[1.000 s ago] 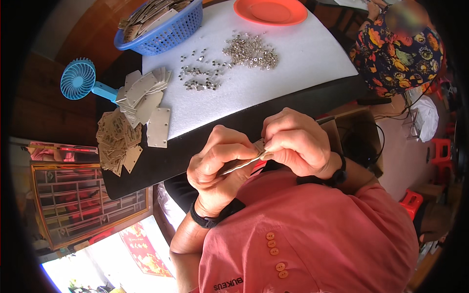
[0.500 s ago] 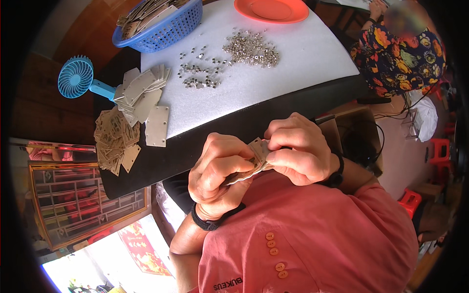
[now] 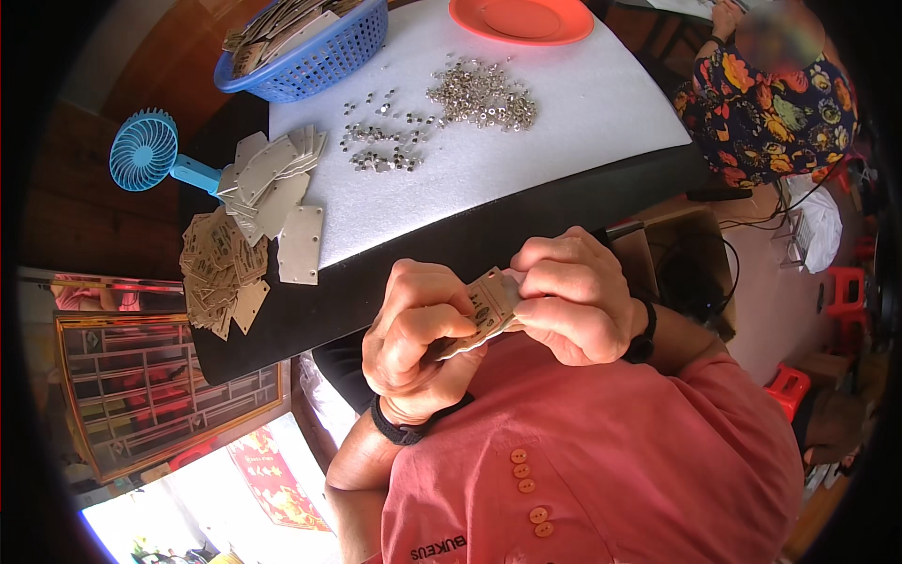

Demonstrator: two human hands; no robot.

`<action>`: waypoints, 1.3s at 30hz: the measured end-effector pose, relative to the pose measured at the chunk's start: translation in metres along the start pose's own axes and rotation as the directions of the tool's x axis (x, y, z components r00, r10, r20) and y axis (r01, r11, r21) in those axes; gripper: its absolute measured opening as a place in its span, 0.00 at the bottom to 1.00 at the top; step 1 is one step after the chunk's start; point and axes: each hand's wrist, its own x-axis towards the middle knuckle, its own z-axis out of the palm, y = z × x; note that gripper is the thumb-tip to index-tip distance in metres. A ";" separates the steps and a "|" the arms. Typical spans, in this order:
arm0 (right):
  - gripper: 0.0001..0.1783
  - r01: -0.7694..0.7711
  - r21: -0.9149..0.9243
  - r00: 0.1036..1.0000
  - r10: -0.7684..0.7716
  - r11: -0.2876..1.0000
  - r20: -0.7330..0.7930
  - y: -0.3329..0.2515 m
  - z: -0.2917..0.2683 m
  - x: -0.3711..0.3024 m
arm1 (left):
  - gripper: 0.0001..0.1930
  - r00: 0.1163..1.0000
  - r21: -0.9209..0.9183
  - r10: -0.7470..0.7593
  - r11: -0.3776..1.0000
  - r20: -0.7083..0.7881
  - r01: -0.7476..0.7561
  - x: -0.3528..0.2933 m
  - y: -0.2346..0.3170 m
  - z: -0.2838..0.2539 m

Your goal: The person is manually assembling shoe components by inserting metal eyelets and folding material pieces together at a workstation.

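Between my hands, in front of my chest, is a small stack of thin tan printed cards (image 3: 490, 303) with holes near their edges. My left hand (image 3: 420, 334) is closed on the stack's left side, thumb and fingers pinching it. At its right end my right hand (image 3: 576, 299) also pinches, with the fingertips partly hiding the cards' edge. Similar cards lie at the table's left edge: a pile of printed ones (image 3: 221, 268) and, behind it, a fanned heap of plainer ones (image 3: 272, 183).
A blue basket (image 3: 324, 61) full of cards stands at the far left, near a blue handheld fan (image 3: 146, 150). Small silver metal pieces (image 3: 484, 94) lie on the white sheet (image 3: 583, 122). An orange plate (image 3: 526, 19) is behind them. Another person (image 3: 766, 103) sits at the far right.
My left fingers have slid back a little, so more of the top card's printed face shows. My right hand has dipped slightly and still pinches the end.
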 end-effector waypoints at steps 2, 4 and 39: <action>0.19 -0.007 0.002 1.000 0.007 1.000 -0.002 0.000 0.000 0.001 | 0.20 1.000 0.013 0.016 1.000 -0.002 -0.016 0.002 0.002 0.003; 0.18 -0.004 0.001 1.000 0.004 1.000 -0.010 0.001 -0.001 0.002 | 0.18 0.999 -0.017 -0.031 0.999 -0.032 0.030 0.004 0.004 0.007; 0.05 -0.742 0.330 0.661 0.719 0.583 0.217 0.014 -0.011 0.014 | 0.09 0.780 -0.266 -0.624 0.762 -0.053 0.591 0.004 -0.004 0.012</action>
